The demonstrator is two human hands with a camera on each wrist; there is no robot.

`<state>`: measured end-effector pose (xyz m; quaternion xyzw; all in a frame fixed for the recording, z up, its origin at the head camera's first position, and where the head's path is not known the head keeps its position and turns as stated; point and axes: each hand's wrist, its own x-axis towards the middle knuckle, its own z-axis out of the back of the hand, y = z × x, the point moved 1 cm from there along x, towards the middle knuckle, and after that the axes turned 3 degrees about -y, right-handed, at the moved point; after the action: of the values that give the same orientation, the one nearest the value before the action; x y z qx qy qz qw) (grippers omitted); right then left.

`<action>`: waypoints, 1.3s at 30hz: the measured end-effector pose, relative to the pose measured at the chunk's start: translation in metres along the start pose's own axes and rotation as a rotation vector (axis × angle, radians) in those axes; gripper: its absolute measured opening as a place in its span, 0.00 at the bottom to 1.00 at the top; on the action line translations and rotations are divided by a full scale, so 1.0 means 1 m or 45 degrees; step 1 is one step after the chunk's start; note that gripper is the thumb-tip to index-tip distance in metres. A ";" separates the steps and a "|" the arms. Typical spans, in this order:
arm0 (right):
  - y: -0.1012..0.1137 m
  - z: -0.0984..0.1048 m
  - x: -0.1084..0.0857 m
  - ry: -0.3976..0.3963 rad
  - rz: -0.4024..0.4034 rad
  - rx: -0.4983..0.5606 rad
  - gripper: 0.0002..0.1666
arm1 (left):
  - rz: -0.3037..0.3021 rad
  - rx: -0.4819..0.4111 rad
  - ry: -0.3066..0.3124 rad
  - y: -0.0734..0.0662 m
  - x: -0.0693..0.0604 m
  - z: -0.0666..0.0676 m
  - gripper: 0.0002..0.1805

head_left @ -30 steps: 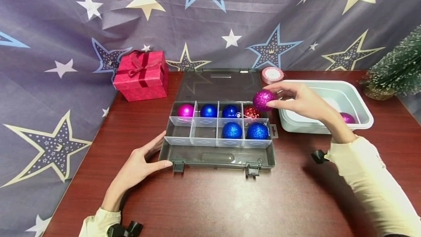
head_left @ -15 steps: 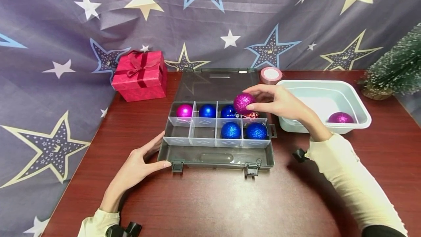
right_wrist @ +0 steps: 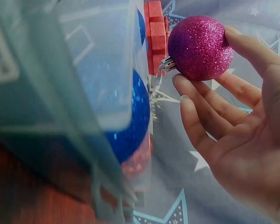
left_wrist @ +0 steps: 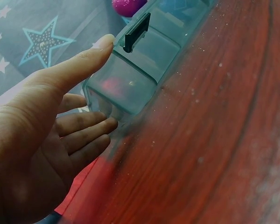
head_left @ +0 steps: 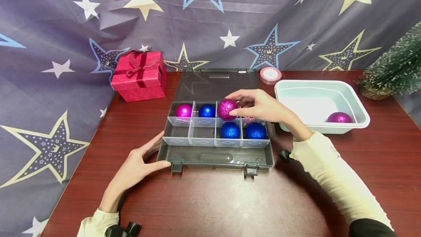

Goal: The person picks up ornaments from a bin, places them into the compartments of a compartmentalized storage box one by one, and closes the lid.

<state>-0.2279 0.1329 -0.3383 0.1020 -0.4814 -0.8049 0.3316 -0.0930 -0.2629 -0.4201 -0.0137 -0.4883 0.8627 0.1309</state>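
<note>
My right hand (head_left: 263, 108) pinches a glittery magenta ball (head_left: 227, 109) between thumb and fingers, above the back row of a divided clear-grey case (head_left: 217, 158). In the right wrist view the ball (right_wrist: 200, 48) shows its silver cap, clear of the case. With fingers extended, my left hand (head_left: 133, 167) touches the case's left end; its thumb lies by the front-left corner. Pink (head_left: 184, 111) and blue (head_left: 207, 111) balls fill the two back-left compartments. Two glittery blue balls (head_left: 230, 130) (head_left: 255, 131) sit in the front row. The held ball and hand mostly hide the other back compartments.
A pale tub (head_left: 306, 101) on the right holds another glittery magenta ball (head_left: 340, 117). Behind the case's right side is a ribbon roll (head_left: 270, 75). A red gift box (head_left: 139, 78) stands back left, a small frosted tree (head_left: 391, 68) far right.
My right hand has carried the magenta ball left, from the case's right edge to above the third back compartment. My left hand has stayed at the case's left end.
</note>
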 end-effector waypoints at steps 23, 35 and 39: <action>0.009 -0.030 0.028 0.117 0.094 -0.072 0.25 | -0.008 0.015 -0.002 -0.002 0.000 0.000 0.48; 0.013 -0.040 0.038 0.140 0.123 -0.084 0.25 | -0.018 0.018 0.000 0.000 0.000 0.000 0.48; 0.015 -0.042 0.039 0.162 0.128 -0.071 0.25 | -0.014 0.019 -0.001 0.000 0.001 0.000 0.48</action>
<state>-0.2310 0.0734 -0.3418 0.1193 -0.4414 -0.7923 0.4041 -0.0935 -0.2628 -0.4203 -0.0098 -0.4818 0.8657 0.1355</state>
